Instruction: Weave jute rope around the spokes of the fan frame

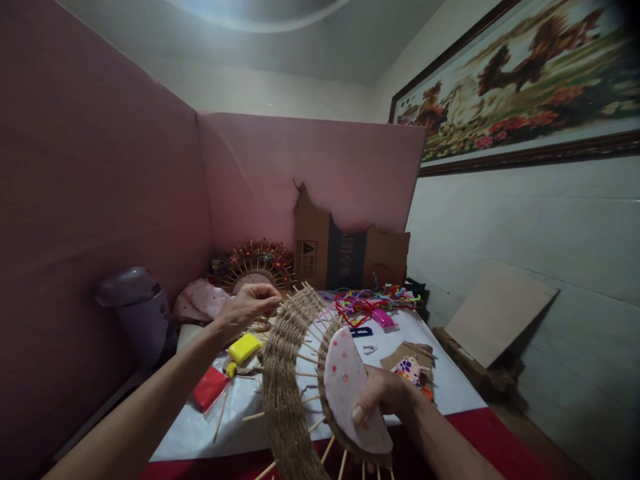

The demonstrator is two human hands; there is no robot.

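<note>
My right hand (pixel 387 397) grips a woven half-round fan (pixel 283 387) by its centre, thumb lying on the white dotted cloth half-disc (pixel 345 367). Thin wooden sticks (pixel 309 375) spread from that disc through a wide band of brown twine, their ends poking out past the outer edge. The fan is held upright and tilted above the table. At its upper left edge, my left hand (pixel 257 301) is closed in a pinch near the stick tips; what the fingers hold is too small to make out.
A similar decorated fan (pixel 260 263) leans at the back beside torn cardboard (pixel 320 260). Around lie a yellow packet (pixel 245 347), a red packet (pixel 209 389), colourful pipe cleaners (pixel 357 308), a pink packet (pixel 384 319) and a dark blue tool (pixel 361 331). A lidded bin (pixel 137 313) stands left.
</note>
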